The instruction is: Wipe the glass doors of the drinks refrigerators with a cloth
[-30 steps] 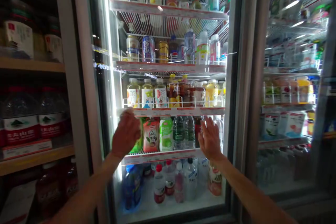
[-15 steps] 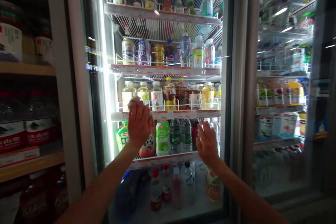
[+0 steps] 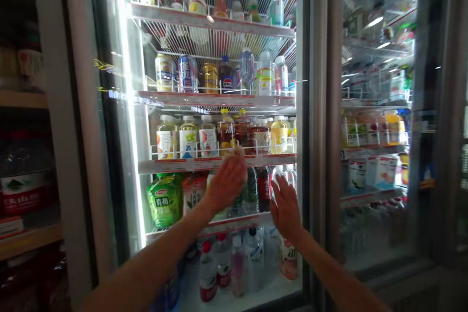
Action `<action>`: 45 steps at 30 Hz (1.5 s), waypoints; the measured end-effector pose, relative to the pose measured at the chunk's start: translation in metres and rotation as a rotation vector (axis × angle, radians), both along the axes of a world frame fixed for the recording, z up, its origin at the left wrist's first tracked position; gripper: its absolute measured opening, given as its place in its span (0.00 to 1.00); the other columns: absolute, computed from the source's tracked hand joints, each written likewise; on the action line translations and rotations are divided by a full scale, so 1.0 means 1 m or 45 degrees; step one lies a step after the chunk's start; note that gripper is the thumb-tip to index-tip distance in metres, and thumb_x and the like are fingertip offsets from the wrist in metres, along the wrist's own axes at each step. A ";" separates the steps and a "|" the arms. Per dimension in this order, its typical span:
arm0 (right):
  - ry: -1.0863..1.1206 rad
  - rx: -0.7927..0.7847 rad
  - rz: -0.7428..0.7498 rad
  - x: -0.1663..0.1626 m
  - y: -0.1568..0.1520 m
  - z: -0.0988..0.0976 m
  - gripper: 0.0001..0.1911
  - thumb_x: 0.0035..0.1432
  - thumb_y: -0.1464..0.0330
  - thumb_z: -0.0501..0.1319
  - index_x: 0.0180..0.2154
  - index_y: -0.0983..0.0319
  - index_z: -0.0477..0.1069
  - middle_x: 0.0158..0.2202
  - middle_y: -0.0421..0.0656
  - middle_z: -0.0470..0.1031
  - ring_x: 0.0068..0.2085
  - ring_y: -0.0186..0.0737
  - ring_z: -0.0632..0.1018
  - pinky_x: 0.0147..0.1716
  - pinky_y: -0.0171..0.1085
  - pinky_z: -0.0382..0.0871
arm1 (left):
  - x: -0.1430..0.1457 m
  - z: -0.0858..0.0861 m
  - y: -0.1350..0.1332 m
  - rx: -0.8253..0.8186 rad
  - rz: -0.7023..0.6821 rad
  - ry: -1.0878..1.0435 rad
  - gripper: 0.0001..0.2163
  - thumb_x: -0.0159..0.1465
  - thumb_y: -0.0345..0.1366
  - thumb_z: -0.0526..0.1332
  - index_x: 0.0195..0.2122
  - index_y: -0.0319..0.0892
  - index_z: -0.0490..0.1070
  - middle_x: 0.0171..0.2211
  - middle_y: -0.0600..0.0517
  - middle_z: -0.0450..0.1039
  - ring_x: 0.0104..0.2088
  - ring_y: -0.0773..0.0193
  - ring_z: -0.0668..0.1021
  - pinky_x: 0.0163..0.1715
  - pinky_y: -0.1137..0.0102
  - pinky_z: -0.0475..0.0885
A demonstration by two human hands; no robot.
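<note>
Left hand (image 3: 225, 181) clenched on pale cloth (image 3: 236, 151) against glass door (image 3: 113, 180); right hand (image 3: 285, 207) spread flat beside.

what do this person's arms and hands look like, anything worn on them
Both are bare: the left hand and right hand have no gloves, and no ring, watch or band shows. The left forearm and right forearm show no sleeve up to the picture's lower edge.

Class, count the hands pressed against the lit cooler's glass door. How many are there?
2. The left hand presses a cloth on the glass door near the middle. The right hand lies flat and open beside it, slightly lower. None seem hidden.
</note>
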State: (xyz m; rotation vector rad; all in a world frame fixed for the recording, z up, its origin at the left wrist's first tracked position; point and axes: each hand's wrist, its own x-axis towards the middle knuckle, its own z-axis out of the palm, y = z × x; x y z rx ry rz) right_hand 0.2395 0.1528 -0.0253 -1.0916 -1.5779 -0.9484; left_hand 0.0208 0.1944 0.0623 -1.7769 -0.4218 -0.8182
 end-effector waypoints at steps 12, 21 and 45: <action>0.109 0.024 -0.102 0.058 -0.010 -0.011 0.31 0.61 0.72 0.47 0.64 0.57 0.40 0.63 0.49 0.53 0.64 0.47 0.55 0.57 0.54 0.57 | 0.071 0.027 0.010 -0.021 -0.155 -0.032 0.20 0.63 0.32 0.51 0.56 0.32 0.58 0.60 0.40 0.58 0.64 0.52 0.52 0.62 0.54 0.52; 0.151 0.042 -0.181 0.103 -0.026 -0.026 0.32 0.61 0.73 0.47 0.65 0.56 0.39 0.64 0.49 0.53 0.64 0.48 0.56 0.57 0.55 0.57 | 0.149 0.020 0.016 -0.104 -0.236 0.266 0.18 0.64 0.31 0.49 0.55 0.32 0.60 0.60 0.41 0.58 0.63 0.55 0.54 0.63 0.56 0.52; 0.124 -0.049 -0.111 0.061 -0.019 -0.022 0.29 0.62 0.71 0.46 0.64 0.59 0.44 0.63 0.49 0.55 0.64 0.46 0.55 0.58 0.52 0.55 | 0.055 -0.060 -0.002 -0.089 -0.097 0.692 0.21 0.60 0.35 0.53 0.55 0.37 0.61 0.62 0.48 0.55 0.64 0.60 0.54 0.65 0.63 0.49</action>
